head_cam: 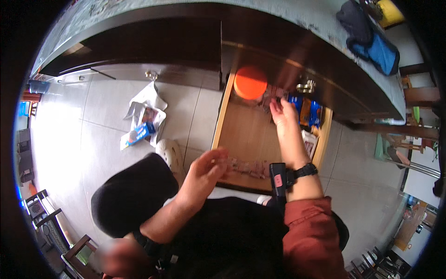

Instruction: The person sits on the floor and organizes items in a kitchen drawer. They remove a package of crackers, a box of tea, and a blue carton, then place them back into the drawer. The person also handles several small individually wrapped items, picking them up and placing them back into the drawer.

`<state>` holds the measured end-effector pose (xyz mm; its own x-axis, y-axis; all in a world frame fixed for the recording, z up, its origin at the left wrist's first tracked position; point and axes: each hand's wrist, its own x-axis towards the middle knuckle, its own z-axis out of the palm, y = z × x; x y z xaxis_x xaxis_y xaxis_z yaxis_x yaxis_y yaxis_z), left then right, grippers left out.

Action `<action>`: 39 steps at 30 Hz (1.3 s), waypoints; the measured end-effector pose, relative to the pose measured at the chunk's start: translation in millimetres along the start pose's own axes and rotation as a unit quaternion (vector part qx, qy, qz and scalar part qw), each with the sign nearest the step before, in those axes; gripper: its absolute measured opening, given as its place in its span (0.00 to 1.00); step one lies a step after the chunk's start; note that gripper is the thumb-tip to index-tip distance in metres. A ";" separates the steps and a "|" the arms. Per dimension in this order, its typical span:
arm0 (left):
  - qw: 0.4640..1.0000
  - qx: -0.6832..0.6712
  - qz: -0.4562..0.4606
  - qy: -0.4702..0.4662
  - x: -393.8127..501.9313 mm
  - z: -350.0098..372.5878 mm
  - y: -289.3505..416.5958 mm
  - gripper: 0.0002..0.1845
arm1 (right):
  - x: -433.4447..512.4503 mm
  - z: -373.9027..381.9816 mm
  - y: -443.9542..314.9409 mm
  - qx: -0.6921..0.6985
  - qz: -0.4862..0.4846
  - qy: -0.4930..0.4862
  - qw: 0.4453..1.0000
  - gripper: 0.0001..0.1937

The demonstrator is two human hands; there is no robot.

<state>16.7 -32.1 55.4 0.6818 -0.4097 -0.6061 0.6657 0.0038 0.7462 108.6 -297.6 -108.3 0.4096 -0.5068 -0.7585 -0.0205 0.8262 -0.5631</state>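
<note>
A pulled-out wooden drawer [251, 127] lies before me. My right hand [285, 113] reaches into its far part, fingertips at a cluster of small clear packets [277, 91]; whether it grips any is unclear. Beside these stands a container with an orange lid [250, 83]. Blue-and-orange packages [305, 111] lie just right of the hand, and a white package [309, 141] rests along the drawer's right side. Over the near left corner hovers my left hand [209, 171], blurred, its fingers loosely curled and apart. More small clear packets [249, 167] line the drawer's near end.
A dark cabinet front [156, 43] and countertop [195, 4] run across the far side. Silver foil bags [148, 99] and a blue box [139, 134] lie on the tiled floor [104, 139] near my white clog [169, 153]. A black-and-blue fabric item [374, 48] rests on the countertop.
</note>
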 end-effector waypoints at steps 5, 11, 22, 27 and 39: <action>0.999 -0.035 0.024 -0.001 -3.8 3.2 -7.5 0.17 | -43.8 -58.9 -6.8 -0.322 0.033 -0.327 0.888 0.08; 0.999 -0.001 0.040 -0.019 -7.5 6.9 -6.2 0.16 | -66.3 -138.9 1.6 -0.844 -0.119 -0.350 0.389 0.20; 0.999 -0.009 0.042 0.004 7.3 3.9 -4.1 0.16 | -54.3 -162.9 8.9 -0.882 -0.097 -0.413 0.205 0.15; 0.999 -0.022 0.032 -0.026 7.2 8.3 -6.9 0.17 | -78.5 -108.8 -30.2 -0.747 -0.022 -0.369 0.552 0.11; 0.966 -0.205 0.072 -0.141 2.6 26.7 -14.3 0.18 | -242.5 -51.1 -16.0 -0.404 -0.025 -0.375 0.834 0.15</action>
<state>0.9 -57.6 50.6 0.7046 -0.6100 -0.3626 0.6745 0.4168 0.6094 -37.0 -200.5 67.9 0.8775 0.0118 -0.4794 -0.4700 0.2189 -0.8551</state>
